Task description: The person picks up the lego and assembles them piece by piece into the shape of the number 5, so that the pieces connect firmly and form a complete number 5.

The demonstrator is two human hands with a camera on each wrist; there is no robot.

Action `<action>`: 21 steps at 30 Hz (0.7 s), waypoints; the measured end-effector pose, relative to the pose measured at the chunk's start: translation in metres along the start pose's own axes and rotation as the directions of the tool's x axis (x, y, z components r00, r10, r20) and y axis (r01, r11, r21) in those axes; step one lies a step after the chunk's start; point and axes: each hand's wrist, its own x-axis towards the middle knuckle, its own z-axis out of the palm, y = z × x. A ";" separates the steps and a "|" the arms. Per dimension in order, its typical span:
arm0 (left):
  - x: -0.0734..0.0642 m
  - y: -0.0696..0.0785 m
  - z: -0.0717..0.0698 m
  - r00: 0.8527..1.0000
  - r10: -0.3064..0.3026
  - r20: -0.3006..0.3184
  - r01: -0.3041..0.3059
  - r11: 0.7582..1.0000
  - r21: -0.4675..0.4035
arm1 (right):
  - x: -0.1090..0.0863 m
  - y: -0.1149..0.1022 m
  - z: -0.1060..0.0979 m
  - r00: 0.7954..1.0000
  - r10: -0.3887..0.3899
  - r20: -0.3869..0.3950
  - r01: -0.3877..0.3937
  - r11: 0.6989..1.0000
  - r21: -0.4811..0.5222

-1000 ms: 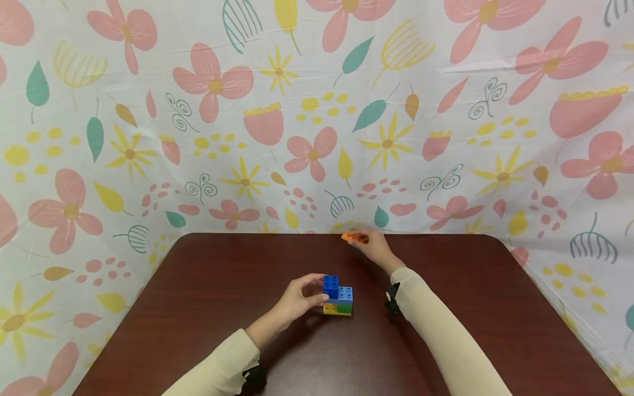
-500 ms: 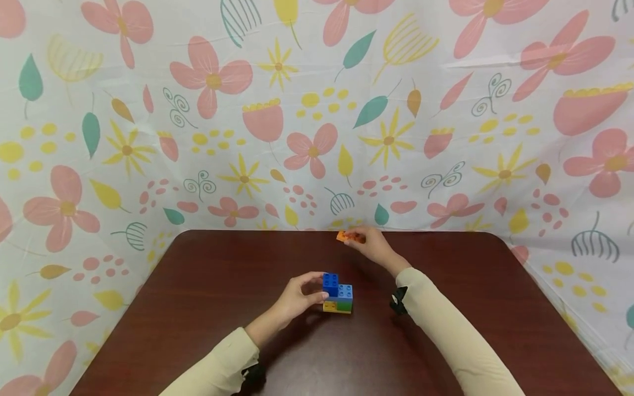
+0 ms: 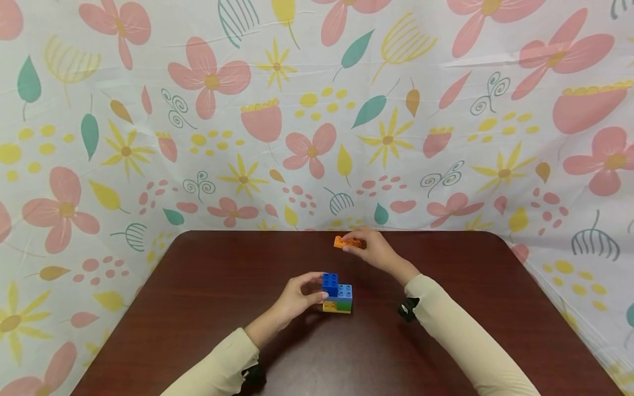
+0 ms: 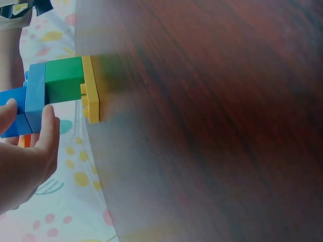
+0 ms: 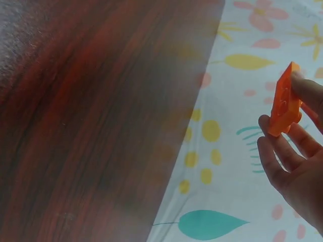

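Observation:
Toy building bricks are stacked near the middle of the table: a yellow plate brick (image 4: 91,96) at the bottom, a green brick (image 4: 64,79) above it, then a light blue brick (image 3: 345,291) and a dark blue brick (image 3: 330,284) on top. My left hand (image 3: 295,298) grips the stack's left side, thumb and fingers at the blue bricks. Farther back, my right hand (image 3: 372,248) pinches a flat orange brick (image 5: 285,101) between thumb and fingers, raised above the table. Studs show on the orange brick in the right wrist view.
The dark brown wooden table (image 3: 208,264) has rounded far corners. Right behind its far edge hangs a white cloth (image 3: 317,203) printed with flowers and leaves. A black strap (image 3: 408,309) sits at the right wrist.
My right hand has come slightly nearer and to the left with the orange brick, more of which now shows. The left hand and the stack have stayed in place.

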 end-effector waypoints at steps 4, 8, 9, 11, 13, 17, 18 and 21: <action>0.000 0.000 0.000 1.000 0.003 -0.002 -0.003 1.000 -0.005 | -0.008 -0.009 -0.001 1.000 -0.016 0.009 0.016 0.999 0.043; -0.001 0.002 0.000 1.000 0.008 -0.003 -0.008 1.000 -0.009 | -0.015 -0.017 -0.002 0.999 -0.031 0.025 0.029 0.996 0.089; -0.002 0.002 0.000 1.000 0.008 -0.003 -0.008 1.000 -0.010 | -0.017 -0.019 -0.002 0.999 -0.040 0.031 0.037 0.995 0.096; -0.002 0.002 0.000 1.000 0.005 -0.004 -0.005 1.000 -0.012 | -0.020 -0.024 -0.002 0.997 -0.057 0.043 0.053 0.993 0.103; -0.001 0.002 0.000 1.000 0.006 -0.005 -0.006 1.000 -0.007 | -0.023 -0.028 -0.003 0.995 -0.080 0.054 0.074 0.992 0.106; 0.001 0.000 -0.001 1.000 0.002 -0.009 -0.002 1.000 0.003 | -0.027 -0.034 -0.002 0.991 -0.109 0.073 0.101 0.989 0.110; 0.001 0.000 -0.001 1.000 0.001 -0.011 -0.001 1.000 0.009 | -0.028 -0.035 -0.001 0.990 -0.115 0.077 0.106 0.988 0.111; 0.000 -0.001 -0.001 1.000 -0.010 -0.014 0.010 1.000 0.019 | -0.032 -0.039 0.000 0.986 -0.141 0.087 0.131 0.985 0.117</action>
